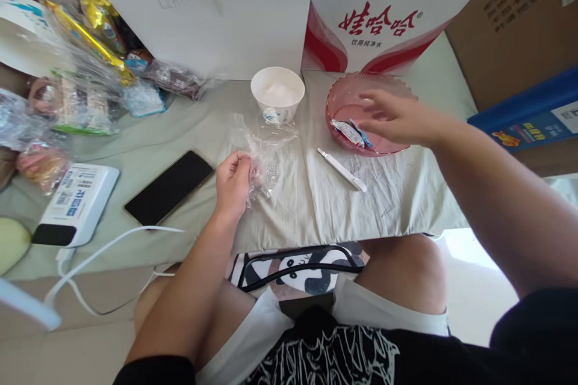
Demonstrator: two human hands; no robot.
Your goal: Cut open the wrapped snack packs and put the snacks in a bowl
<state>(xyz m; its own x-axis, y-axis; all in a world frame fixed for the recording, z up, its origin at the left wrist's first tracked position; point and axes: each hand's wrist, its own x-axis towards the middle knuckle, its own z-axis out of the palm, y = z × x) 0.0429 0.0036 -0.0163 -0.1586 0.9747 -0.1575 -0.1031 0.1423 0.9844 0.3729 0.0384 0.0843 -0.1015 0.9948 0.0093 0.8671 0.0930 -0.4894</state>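
My left hand (233, 181) is closed on a crumpled clear plastic bag (266, 171), which lies partly on the cloth. Over the pink glass bowl (336, 93) reaches my right hand (391, 114), fingers apart and holding nothing that I can see. A couple of small printed packets (350, 133) rest inside that bowl, below the fingertips. Between the hands lies a slim white pen-like tool (342, 169) on the cloth. Behind the plastic bag stands a white paper bowl (277, 96) with something whitish, perhaps clear plastic, inside.
A black phone (169, 186) and a white power bank (76, 204) with a cable lie left. Bagged snacks (81, 96) crowd the back left. White cartons (379, 18) stand along the back, and a blue box (533, 111) is at the right.
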